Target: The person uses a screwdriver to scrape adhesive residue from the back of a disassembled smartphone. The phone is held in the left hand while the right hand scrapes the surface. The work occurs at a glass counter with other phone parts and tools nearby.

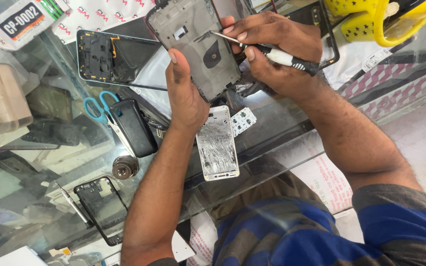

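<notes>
My left hand (186, 96) grips an opened phone frame (193, 39), grey inside with a dark rim, held up over the glass counter. My right hand (277, 47) holds a thin metal-tipped tool (277, 56) with a white and black handle; its tip rests on the frame's right inner side. Below my hands a phone with a badly cracked white screen (216, 143) lies on the glass, next to a small green circuit board (243, 120).
Another opened dark phone body (117, 59) lies at the back left. Blue-handled scissors (99, 106), a black case (134, 127), a round metal piece (125, 166), an empty black frame (99, 209) and tweezers (75, 207) sit at left. A yellow sandal (371, 19) is at top right.
</notes>
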